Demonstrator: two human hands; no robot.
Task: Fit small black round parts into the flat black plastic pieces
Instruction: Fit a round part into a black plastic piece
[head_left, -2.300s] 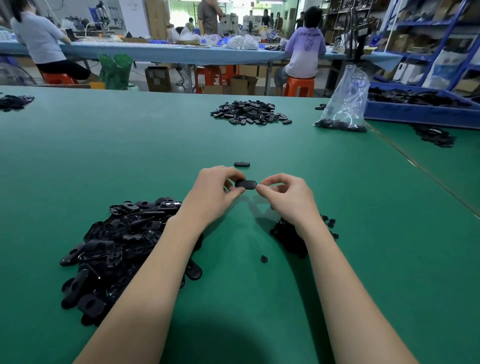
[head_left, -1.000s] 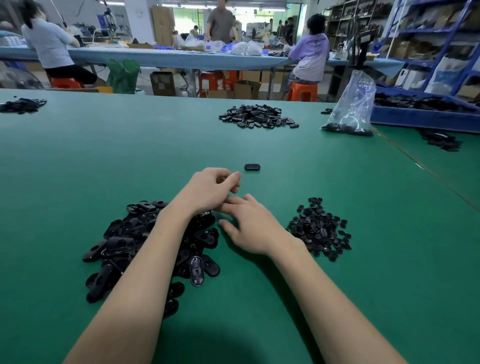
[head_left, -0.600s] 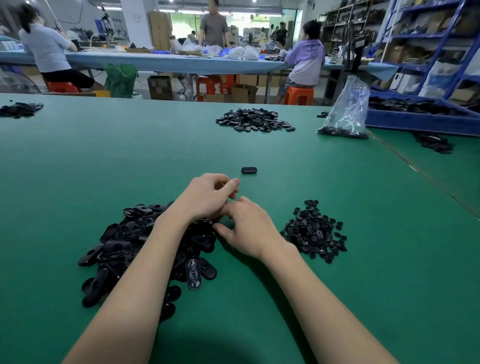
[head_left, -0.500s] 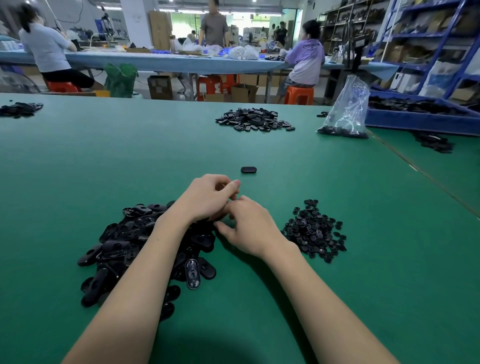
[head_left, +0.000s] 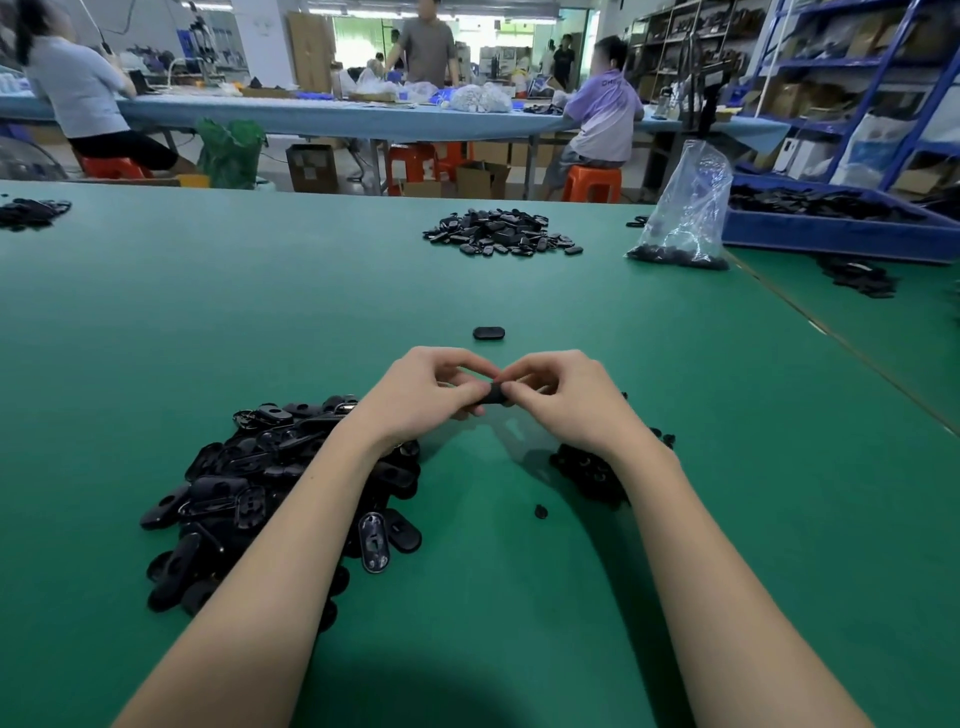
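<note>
- Your left hand (head_left: 426, 397) and right hand (head_left: 563, 400) meet above the counter (head_left: 727, 467), fingers curled, both pinching one flat piece (head_left: 496, 393) between thumbs and fingertips.
- Whether a round part already sits in that piece is hidden by your fingers.
- Under your left forearm lies the heap of flat pieces (head_left: 249, 488), on the counter.
- Under your right wrist lies the smaller heap of round parts (head_left: 592, 470), mostly covered by your arm; one stray part (head_left: 541, 511) sits just beside it.
- A single piece (head_left: 489, 333) lies on the counter just beyond your hands.
- Farther off sit another pile (head_left: 501, 234), a clear bag (head_left: 685, 218) with black parts at its bottom, and a blue tray (head_left: 831, 236) at the right edge.
</note>
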